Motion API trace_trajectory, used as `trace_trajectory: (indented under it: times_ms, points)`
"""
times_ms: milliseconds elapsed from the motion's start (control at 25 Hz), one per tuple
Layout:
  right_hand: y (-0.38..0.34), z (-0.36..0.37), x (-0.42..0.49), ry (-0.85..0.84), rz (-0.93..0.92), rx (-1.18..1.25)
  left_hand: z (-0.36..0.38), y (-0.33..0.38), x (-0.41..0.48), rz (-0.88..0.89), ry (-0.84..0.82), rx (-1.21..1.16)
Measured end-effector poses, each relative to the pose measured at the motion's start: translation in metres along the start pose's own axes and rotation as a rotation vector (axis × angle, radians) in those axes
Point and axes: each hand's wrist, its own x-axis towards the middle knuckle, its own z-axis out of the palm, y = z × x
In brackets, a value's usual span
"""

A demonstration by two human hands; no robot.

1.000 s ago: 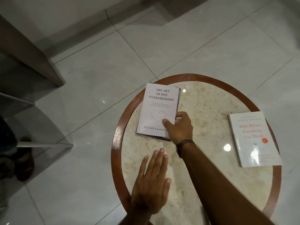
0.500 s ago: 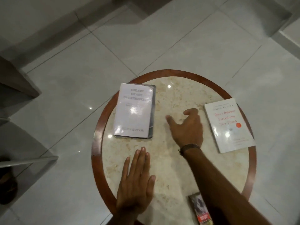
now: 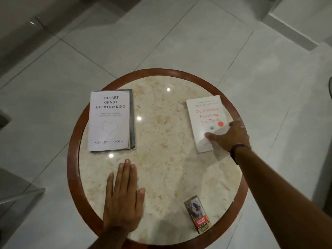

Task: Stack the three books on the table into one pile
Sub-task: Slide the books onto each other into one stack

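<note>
Right hand (image 3: 229, 136) is lying spread over the near-right corner of the white book (image 3: 204, 121), apparently not gripping; left hand (image 3: 123, 200) is resting flat, fingers extended, on the table (image 3: 170, 159) near the lavender book (image 3: 109, 121).

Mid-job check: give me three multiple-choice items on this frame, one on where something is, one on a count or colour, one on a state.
1. Where does the right hand rest?
A. on the white book with red lettering
B. on the heart-cover book
C. on the small packet

2. How many books lie in the stack under and including the heart-cover book?
A. one
B. two
C. four

3. How is the left hand?
A. gripping a book
B. flat on the table, holding nothing
C. raised off the table

Answers: 1 A, its fingers lie on that book's near right part. 2 B, a darker book's edge shows beneath. 3 B, palm down, fingers straight on the marble.
</note>
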Motion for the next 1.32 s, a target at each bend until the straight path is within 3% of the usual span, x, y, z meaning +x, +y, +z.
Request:
trace_trajectory:
  times_ms: [200,280,360,440,680,920,1040,1200,1320]
  points:
    - [0.003,0.029,-0.014,-0.108,-0.077,-0.017,-0.001,0.003,-0.001,0.001,0.007,-0.002]
    - [-0.003,0.027,-0.023,-0.164,-0.078,0.158,-0.002,0.003,0.0,0.0,0.0,-0.004]
    - [-0.008,0.017,-0.033,-0.317,-0.011,0.336,-0.003,0.003,0.0,-0.001,0.0,-0.009]
    - [-0.015,0.005,-0.05,-0.464,0.016,0.358,-0.003,0.003,-0.001,-0.002,-0.007,-0.016]
    - [-0.054,-0.01,-0.114,-0.461,-0.19,0.487,-0.002,0.003,0.0,-0.02,0.0,-0.036]
    - [-0.129,0.069,-0.136,-0.612,-0.231,0.573,-0.005,0.004,0.006,-0.025,0.004,-0.048]
    - [-0.155,0.119,-0.125,-0.57,-0.221,0.521,-0.004,0.004,0.007,-0.023,-0.002,-0.044]
    - [-0.16,0.152,-0.117,-0.261,-0.243,0.292,-0.006,0.001,0.008,-0.011,-0.022,-0.027]
    - [-0.162,0.149,-0.12,-0.15,-0.239,0.181,-0.014,0.0,0.005,-0.012,0.047,-0.299]
